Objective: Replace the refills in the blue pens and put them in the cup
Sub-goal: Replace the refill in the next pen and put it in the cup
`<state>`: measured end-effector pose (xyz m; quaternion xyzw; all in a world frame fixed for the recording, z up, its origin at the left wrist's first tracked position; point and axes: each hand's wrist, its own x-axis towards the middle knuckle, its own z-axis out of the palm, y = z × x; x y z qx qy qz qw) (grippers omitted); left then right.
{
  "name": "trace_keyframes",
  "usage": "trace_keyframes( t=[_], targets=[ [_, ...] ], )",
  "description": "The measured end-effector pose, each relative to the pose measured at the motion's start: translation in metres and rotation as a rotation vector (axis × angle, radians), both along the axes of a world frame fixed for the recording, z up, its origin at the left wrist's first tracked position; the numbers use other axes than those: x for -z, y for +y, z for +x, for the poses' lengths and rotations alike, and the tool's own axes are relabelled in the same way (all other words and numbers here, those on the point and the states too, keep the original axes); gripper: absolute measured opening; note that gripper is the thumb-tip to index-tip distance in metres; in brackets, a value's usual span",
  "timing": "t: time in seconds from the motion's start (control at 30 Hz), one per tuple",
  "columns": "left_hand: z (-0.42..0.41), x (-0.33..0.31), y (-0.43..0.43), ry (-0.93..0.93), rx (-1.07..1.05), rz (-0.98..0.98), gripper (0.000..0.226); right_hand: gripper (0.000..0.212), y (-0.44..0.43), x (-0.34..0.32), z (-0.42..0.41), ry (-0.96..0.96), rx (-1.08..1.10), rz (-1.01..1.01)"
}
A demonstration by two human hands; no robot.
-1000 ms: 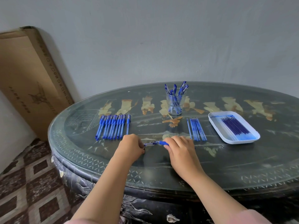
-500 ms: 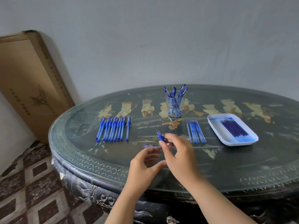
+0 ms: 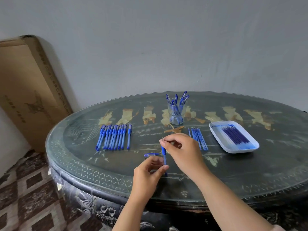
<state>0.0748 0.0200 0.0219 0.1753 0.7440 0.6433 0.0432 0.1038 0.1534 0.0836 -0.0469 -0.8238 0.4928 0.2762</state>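
- Dark table [image 3: 75, 147] carries a row of blue pens [image 3: 113, 139] on the left.
- Left hand [image 3: 148, 175] has a tight grip low on one upright pen [image 3: 164, 158].
- Right hand [image 3: 183, 149] pinches its top; pulling the refill out looks next.
- Cup [image 3: 176, 114] stands behind, tray [image 3: 216, 135] of refills [image 3: 236, 136] at right.

Blue pen [image 3: 164, 156] held upright over a dark table [image 3: 250, 180].
My right hand [image 3: 181, 150] pinches its top end; my left hand [image 3: 148, 172] grips lower down, beside a loose cap [image 3: 151, 154].
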Motion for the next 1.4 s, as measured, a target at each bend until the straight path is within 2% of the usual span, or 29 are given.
trace_keyframes(
  t=[0.17, 0.37, 0.5, 0.57, 0.63, 0.7, 0.77, 0.9, 0.97, 1.17, 1.4],
  targets=[
    [0.002, -0.001, 0.003, -0.013, 0.007, 0.014, 0.018, 0.008, -0.001, -0.025, 0.004, 0.003, -0.054, -0.142],
    [0.005, -0.001, 0.002, 0.019, 0.004, 0.002, 0.021, 0.013, 0.012, -0.081, 0.009, 0.292, -0.021, -0.295],
    [-0.001, -0.002, 0.000, -0.047, -0.026, 0.096, 0.015, 0.029, 0.051, -0.091, 0.006, 0.387, 0.107, -0.326],
    [-0.008, -0.007, -0.004, -0.058, -0.083, 0.187, 0.013, 0.028, 0.069, -0.075, -0.004, 0.251, 0.201, -0.241],
    [-0.024, -0.014, -0.012, -0.035, -0.178, 0.239, 0.013, 0.017, 0.082, -0.050, -0.017, 0.051, 0.292, -0.153],
    [-0.045, -0.017, -0.022, -0.030, -0.285, 0.244, 0.014, 0.011, 0.091, -0.024, -0.031, -0.101, 0.324, -0.166],
    [-0.064, -0.015, -0.032, -0.035, -0.353, 0.234, 0.014, 0.009, 0.097, -0.004, -0.044, -0.209, 0.337, -0.165],
    [-0.079, -0.007, -0.038, -0.053, -0.397, 0.204, 0.015, 0.004, 0.104, 0.020, -0.070, -0.371, 0.353, -0.027],
    [-0.081, -0.002, -0.038, -0.038, -0.380, 0.161, 0.014, 0.010, 0.107, 0.025, -0.081, -0.458, 0.353, 0.058],
    [-0.085, 0.001, -0.039, -0.029, -0.367, 0.116, 0.014, 0.019, 0.114, 0.043, -0.104, -0.558, 0.433, 0.199],
    [-0.084, 0.000, -0.038, -0.022, -0.342, 0.089, 0.014, 0.006, 0.117, 0.054, -0.106, -0.576, 0.521, 0.281]
  ],
)
